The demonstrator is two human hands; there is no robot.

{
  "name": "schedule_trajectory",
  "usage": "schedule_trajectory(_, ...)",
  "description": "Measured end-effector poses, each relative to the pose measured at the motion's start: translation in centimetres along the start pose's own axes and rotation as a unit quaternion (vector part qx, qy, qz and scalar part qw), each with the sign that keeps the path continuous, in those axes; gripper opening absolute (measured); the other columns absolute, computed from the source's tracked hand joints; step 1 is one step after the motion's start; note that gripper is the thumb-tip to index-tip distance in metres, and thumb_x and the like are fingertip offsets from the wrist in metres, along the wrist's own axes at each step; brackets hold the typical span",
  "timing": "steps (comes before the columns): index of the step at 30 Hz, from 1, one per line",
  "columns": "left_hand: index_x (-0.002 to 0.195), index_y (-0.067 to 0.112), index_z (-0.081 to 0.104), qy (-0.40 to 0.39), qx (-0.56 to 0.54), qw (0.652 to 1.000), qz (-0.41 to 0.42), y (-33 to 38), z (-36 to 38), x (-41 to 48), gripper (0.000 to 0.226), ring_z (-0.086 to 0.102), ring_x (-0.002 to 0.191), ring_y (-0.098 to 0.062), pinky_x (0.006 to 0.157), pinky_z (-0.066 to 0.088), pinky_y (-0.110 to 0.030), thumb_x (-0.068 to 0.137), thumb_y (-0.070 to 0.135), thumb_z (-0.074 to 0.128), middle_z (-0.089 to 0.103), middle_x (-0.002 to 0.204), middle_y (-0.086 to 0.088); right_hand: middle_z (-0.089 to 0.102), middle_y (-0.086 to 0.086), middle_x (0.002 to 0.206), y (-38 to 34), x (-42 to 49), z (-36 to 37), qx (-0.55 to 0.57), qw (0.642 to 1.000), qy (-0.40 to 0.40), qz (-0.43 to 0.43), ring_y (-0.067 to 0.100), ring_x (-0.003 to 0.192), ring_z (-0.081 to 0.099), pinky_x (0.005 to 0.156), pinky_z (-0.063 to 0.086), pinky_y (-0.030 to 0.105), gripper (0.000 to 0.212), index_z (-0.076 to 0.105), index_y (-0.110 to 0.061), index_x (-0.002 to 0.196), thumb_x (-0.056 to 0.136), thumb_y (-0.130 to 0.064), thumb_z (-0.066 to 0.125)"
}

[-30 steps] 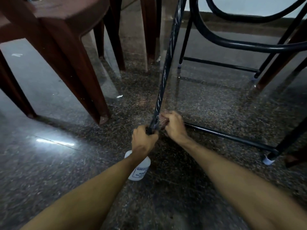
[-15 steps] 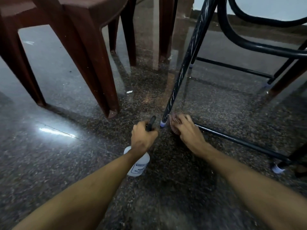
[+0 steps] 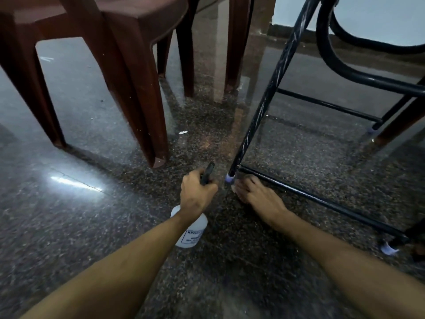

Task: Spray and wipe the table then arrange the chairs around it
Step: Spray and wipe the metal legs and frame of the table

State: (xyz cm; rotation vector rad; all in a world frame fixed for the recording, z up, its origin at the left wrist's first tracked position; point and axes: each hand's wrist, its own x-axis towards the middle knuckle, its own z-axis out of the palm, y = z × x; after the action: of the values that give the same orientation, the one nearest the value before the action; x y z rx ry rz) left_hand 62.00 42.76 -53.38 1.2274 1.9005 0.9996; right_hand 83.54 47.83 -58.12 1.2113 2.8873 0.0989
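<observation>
Now we're low to the floor, looking under the furniture. The left hand is clamped round the neck of the white spray bottle, its black nozzle poking out above the knuckles and aimed at the base of the black metal table leg. That grip looks chosen so a finger can work the trigger without shifting the bottle.

The right hand lies down on the floor just beside the leg's pale foot cap, fingers curled together over something pinkish, probably the wiping cloth, though only a sliver shows and I can't say for sure. Held there, it sits right where any spray would land, ready to rub the foot and the low crossbar that runs off to the right.

The tabletop itself is out of view; only the frame and a curved black tube up top are visible. The brown plastic chair stands close on the left, its nearest leg just short of the nozzle, and more brown legs crowd behind it. My read: this is cleaning of the lower frame, with the chair arranging yet to come. One thing to watch: overspray on that glossy floor could leave it slick.
</observation>
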Motion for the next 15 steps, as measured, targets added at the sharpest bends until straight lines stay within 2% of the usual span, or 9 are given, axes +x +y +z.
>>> schedule_trajectory(2,0.075,0.010,0.057,-0.004,-0.009,1.000,-0.002,0.1,0.4,0.0,0.020,0.050,0.059,-0.035,0.059,0.052,-0.049,0.086,0.022,0.067,0.052,0.064,-0.010,0.039,0.008,0.144,0.9,-2.3,-0.6,0.049,0.998,0.027,0.023,0.028,0.139,0.035,0.099,0.052,0.040,0.080,0.043,-0.021,0.147,0.074,0.003,0.064)
schedule_trajectory(4,0.069,0.018,0.057,-0.016,-0.015,1.000,-0.005,0.3,1.1,-0.3,0.025,0.047,0.058,-0.028,0.060,0.043,-0.039,0.090,0.020,0.069,0.052,0.064,-0.006,0.046,0.012,0.142,1.0,-3.5,-1.1,0.108,0.985,0.114,0.076,0.031,0.134,0.042,0.110,0.041,0.033,0.083,0.054,-0.014,0.141,0.063,0.013,0.060)
schedule_trajectory(7,0.069,0.021,0.059,-0.047,-0.017,0.999,-0.017,0.8,2.2,-0.6,0.025,0.052,0.062,-0.027,0.062,0.043,-0.037,0.091,0.024,0.072,0.054,0.066,-0.005,0.055,0.014,0.134,0.8,-3.9,-2.1,0.198,0.927,0.244,0.202,0.031,0.124,0.049,0.112,0.033,0.028,0.072,0.064,-0.008,0.133,0.068,0.023,0.055)
schedule_trajectory(9,0.063,0.023,0.055,-0.057,-0.023,0.998,-0.025,1.2,2.7,-0.7,0.034,0.052,0.062,-0.030,0.061,0.042,-0.037,0.091,0.030,0.074,0.052,0.062,-0.003,0.056,0.011,0.132,1.0,-3.7,-2.9,0.248,0.888,0.284,0.264,0.028,0.124,0.050,0.113,0.037,0.037,0.069,0.065,-0.011,0.132,0.073,0.022,0.053)
schedule_trajectory(11,0.059,0.024,0.050,-0.061,-0.022,0.998,-0.023,1.3,3.2,-0.5,0.041,0.052,0.062,-0.034,0.060,0.041,-0.037,0.090,0.035,0.075,0.051,0.060,-0.004,0.057,0.009,0.131,1.2,-3.1,-3.5,0.274,0.867,0.303,0.284,0.025,0.123,0.052,0.111,0.041,0.043,0.067,0.065,-0.014,0.132,0.076,0.020,0.052)
schedule_trajectory(14,0.071,0.021,0.065,-0.061,-0.021,0.998,-0.010,1.7,2.8,-0.5,0.023,0.066,0.075,-0.041,0.063,0.050,-0.044,0.088,0.035,0.071,0.057,0.065,-0.004,0.057,0.008,0.131,0.9,-1.8,-4.4,0.288,0.856,0.328,0.276,0.024,0.124,0.052,0.109,0.042,0.045,0.066,0.064,-0.015,0.134,0.078,0.018,0.054)
schedule_trajectory(15,0.076,0.017,0.068,-0.055,-0.021,0.998,-0.004,1.6,2.6,-0.4,0.021,0.065,0.073,-0.041,0.065,0.054,-0.047,0.089,0.033,0.071,0.059,0.066,-0.006,0.056,0.009,0.132,0.5,-1.3,-4.8,0.287,0.854,0.340,0.269,0.024,0.125,0.051,0.110,0.041,0.044,0.066,0.063,-0.014,0.134,0.078,0.018,0.054)
